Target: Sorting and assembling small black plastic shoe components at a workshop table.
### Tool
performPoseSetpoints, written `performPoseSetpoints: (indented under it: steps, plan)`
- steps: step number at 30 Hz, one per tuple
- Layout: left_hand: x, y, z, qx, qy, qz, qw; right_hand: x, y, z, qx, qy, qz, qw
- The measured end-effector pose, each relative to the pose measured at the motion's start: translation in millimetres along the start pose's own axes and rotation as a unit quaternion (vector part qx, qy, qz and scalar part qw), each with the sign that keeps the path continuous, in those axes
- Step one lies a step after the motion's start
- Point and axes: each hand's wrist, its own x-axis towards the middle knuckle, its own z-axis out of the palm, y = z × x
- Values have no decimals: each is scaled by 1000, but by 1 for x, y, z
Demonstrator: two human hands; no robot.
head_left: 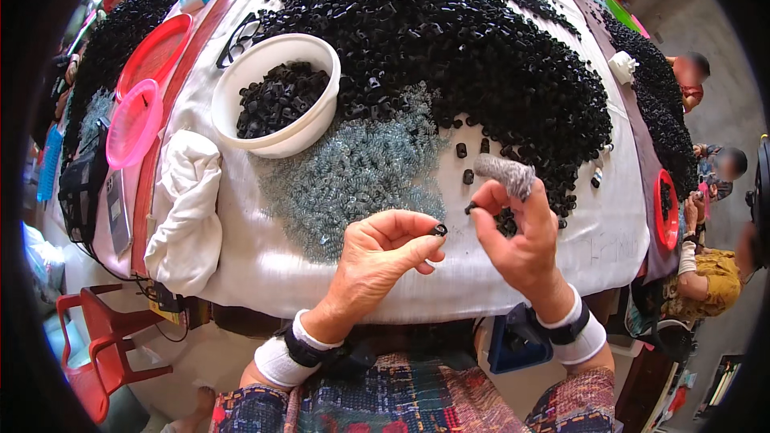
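Observation:
My left hand (383, 255) pinches a small black ring-like plastic piece (440, 229) between thumb and index finger. To its right, my right hand (523, 242) is raised with another small black piece (471, 208) at the thumb tip. A grey fuzzy sleeve (504, 172) wraps one of that hand's fingers. Both hands are over the near edge of a white cloth (313, 293). Just beyond the left hand spreads a heap of small silvery coil springs (353, 180). A large heap of black plastic pieces (465, 56) lies beyond, and a few loose ones surround the right hand.
A white bowl (321, 124) of black pieces stands on the left, with eyeglasses (239, 38) behind it. A crumpled white cloth (188, 212), a pink basket (134, 124) and a red basket (156, 52) are farther left. Red chairs (112, 325) stand below; other people sit along the right.

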Motion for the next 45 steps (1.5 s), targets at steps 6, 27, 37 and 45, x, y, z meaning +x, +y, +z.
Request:
performPoseSetpoints:
  steps: [6,27,37,45]
  plan:
    - [-3,-1,8,56,17,22,998,-8,-17,1,31,-29,-49,998]
    - [-1,-9,12,112,57,37,991,-15,-19,12,-7,5,-47,999]
    - [4,-8,8,67,39,-20,997,-14,-21,12,-19,-10,-44,999]
    - [5,-5,2,-65,22,-54,996,-12,-24,16,-49,-60,-69,995]
